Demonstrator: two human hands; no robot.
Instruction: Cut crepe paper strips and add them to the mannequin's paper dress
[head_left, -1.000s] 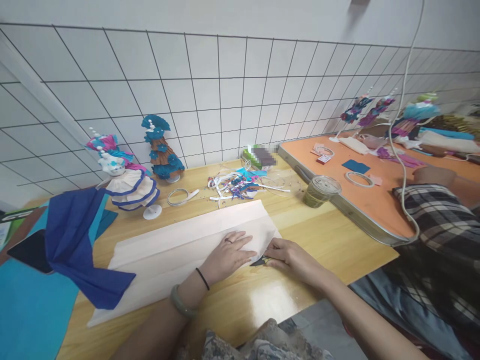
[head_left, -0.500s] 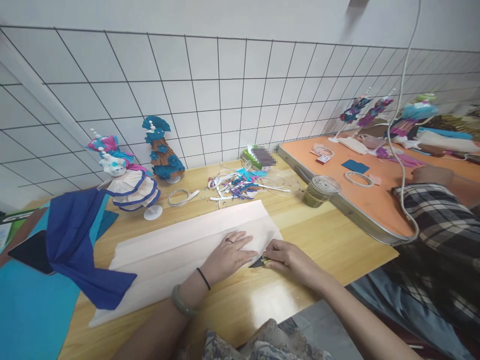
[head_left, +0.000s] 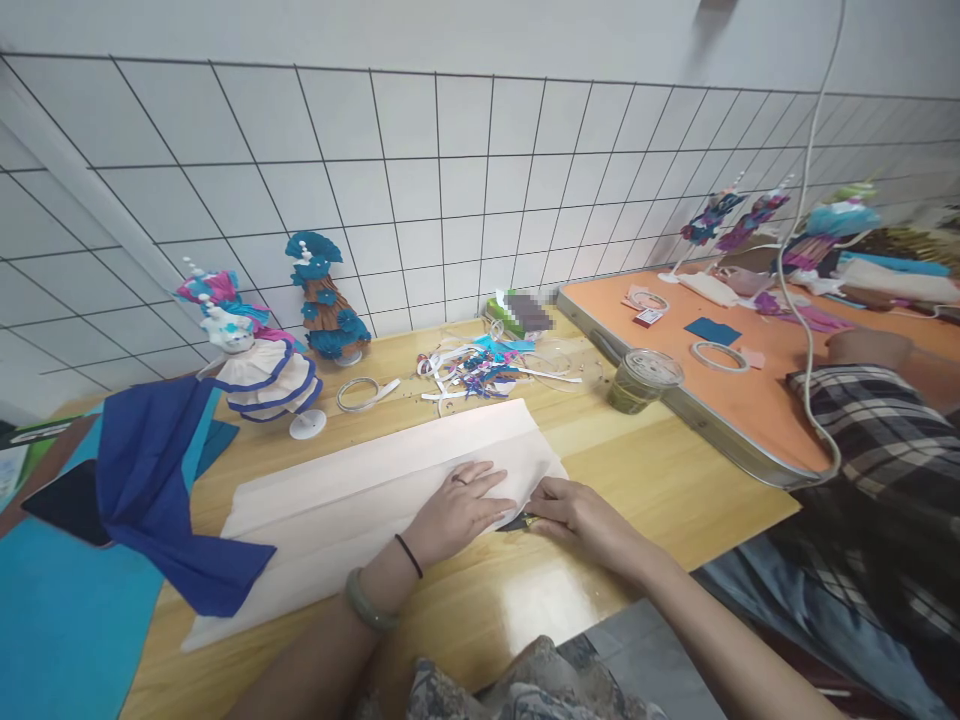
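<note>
A long pale sheet (head_left: 337, 520), which looks like thin paper with lengthwise folds, lies aslant across the wooden table. My left hand (head_left: 466, 508) rests flat on its right part, fingers spread. Close beside it, my right hand (head_left: 577, 515) is closed at the sheet's lower right corner. A dark-bladed tool (head_left: 513, 524) with a small yellow part sticks out of its fingers, the blade partly under the sheet's edge. The rest of the tool is hidden in the hand. Dark blue cloth or paper (head_left: 150, 480) overlaps the sheet's left end.
Behind the sheet are two dressed figures (head_left: 262, 375), a tape roll (head_left: 358, 394) and a heap of scraps (head_left: 480, 370). A lidded tub (head_left: 643, 382) stands near the orange table (head_left: 675, 345). A phone (head_left: 71, 503) lies left. A co-worker's plaid sleeve (head_left: 877, 430) is at right.
The tool's blade shows slightly less beyond the sheet's edge than before. Both hands keep nearly the same place; the whole view has shifted very slightly.
</note>
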